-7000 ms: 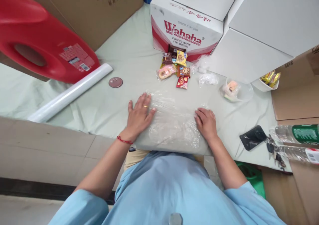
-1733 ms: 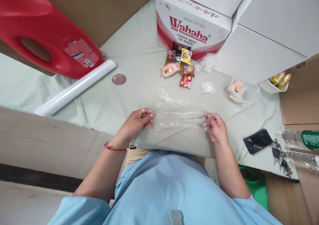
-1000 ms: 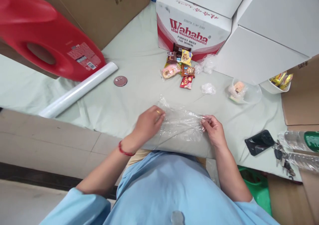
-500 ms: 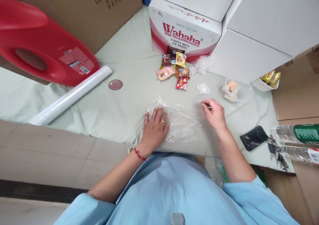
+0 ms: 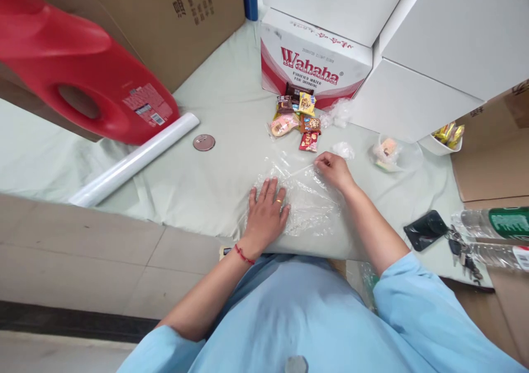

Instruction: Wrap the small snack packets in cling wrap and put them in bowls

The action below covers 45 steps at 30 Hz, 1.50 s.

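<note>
A thin sheet of clear plastic film point(image 5: 314, 210) lies crinkled on the cloth in front of me. My left hand point(image 5: 268, 210) rests flat on its left part, fingers spread. At the sheet's far right side, my right hand point(image 5: 334, 169) has thumb and fingers pinched together on the film's edge, pulling creases across it. Just beyond that hand sits a crumpled wad of clear plastic point(image 5: 344, 150). Several small packaged snacks point(image 5: 298, 114) lie in a pile farther back, among them a pink-wrapped biscuit point(image 5: 284, 124) and a red packet point(image 5: 308, 141).
At left are a white roll point(image 5: 136, 161), a round brown disc point(image 5: 204, 142) and a big red jug point(image 5: 111, 92). A Wahaha carton point(image 5: 316, 59) stands behind. To the right are a clear bowl point(image 5: 407, 161), a phone point(image 5: 425, 231), keys point(image 5: 465, 257) and plastic bottles point(image 5: 481, 222).
My right hand has moved left and slightly away from me, onto the film's far edge. My left hand stays flat on the film. The view has shifted slightly.
</note>
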Tool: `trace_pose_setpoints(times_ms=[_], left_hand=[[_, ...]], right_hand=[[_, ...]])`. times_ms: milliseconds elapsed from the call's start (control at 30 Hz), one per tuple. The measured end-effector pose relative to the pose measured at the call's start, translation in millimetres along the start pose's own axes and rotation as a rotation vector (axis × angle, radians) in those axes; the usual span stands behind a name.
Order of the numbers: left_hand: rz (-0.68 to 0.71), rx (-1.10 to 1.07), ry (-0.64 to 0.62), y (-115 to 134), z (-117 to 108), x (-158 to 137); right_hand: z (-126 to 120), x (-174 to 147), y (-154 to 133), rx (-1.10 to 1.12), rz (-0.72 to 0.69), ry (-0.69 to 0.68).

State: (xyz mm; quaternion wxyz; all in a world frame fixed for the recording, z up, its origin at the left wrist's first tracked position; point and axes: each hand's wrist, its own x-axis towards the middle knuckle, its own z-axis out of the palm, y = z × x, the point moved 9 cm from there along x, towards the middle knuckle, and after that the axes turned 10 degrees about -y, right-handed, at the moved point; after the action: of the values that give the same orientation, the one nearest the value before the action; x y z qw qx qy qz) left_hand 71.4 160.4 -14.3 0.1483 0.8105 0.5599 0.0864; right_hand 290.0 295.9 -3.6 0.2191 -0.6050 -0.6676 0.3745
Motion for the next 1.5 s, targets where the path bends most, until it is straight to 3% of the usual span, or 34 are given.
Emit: trace_pose_setpoints(times_ms=[167,300,400,467,567,633,800,900,1000,1067,1133,1200,1267,1367,1500], left_hand=[[-0.018,-0.092,0.042,-4.8,-2.2,0.0],[-0.045,-0.165,0.076,-11.8,-1.5,0.1],[-0.050,-0.242,0.132,-18.8,-8.8,-3.0],[-0.030,-0.266,0.180,-20.0,-21.1,-5.2],[0.029,-0.227,0.200,-14.0,-41.5,-1.4],[0.070,-0.162,0.138,-8.5,-46.2,8.1],[0.038,0.012,-0.072,-19.5,-24.0,33.8],[-0.008,0.041,-0.103,-32.7,-12.3,39.0],[-0.017,0.038,-0.131,-38.0,-8.7,41.3],[-0.035,0.011,-0.168,-40.9,-9.2,43.7],[-0.061,-0.031,-0.198,-44.0,-11.9,46.2],[-0.068,-0.039,-0.199,-44.6,-16.3,46.6],[-0.028,0.006,-0.178,-40.2,-20.0,42.5],[0.087,0.093,-0.163,-29.1,-16.7,26.2],[0.156,0.114,-0.178,-25.8,-3.8,3.9]], right_hand=[[-20.9,8.4,13.2,-0.045,0.035,0.107],[-28.2,7.0,-5.5,-0.208,-0.057,0.192],[-37.1,-22.5,-37.4,-0.327,-0.203,0.351],[-29.4,-53.7,-57.4,-0.360,-0.310,0.368],[7.4,-105.0,-72.6,-0.363,-0.442,0.232],[37.8,-139.4,-71.7,-0.375,-0.512,0.136],[98.1,-207.1,-41.5,-0.487,-0.591,-0.179],[96.4,-234.8,-23.3,-0.472,-0.537,-0.371],[70.4,-251.6,-23.1,-0.286,-0.511,-0.521],[44.1,-247.3,-28.2,-0.121,-0.493,-0.498],[16.9,-228.1,-28.4,-0.050,-0.450,-0.342],[1.5,-201.6,-22.1,-0.130,-0.389,-0.173],[4.5,-172.1,-10.9,-0.305,-0.316,-0.111],[19.6,-130.9,14.6,-0.554,-0.178,-0.130],[14.8,-97.9,40.0,-0.682,-0.095,-0.096]])
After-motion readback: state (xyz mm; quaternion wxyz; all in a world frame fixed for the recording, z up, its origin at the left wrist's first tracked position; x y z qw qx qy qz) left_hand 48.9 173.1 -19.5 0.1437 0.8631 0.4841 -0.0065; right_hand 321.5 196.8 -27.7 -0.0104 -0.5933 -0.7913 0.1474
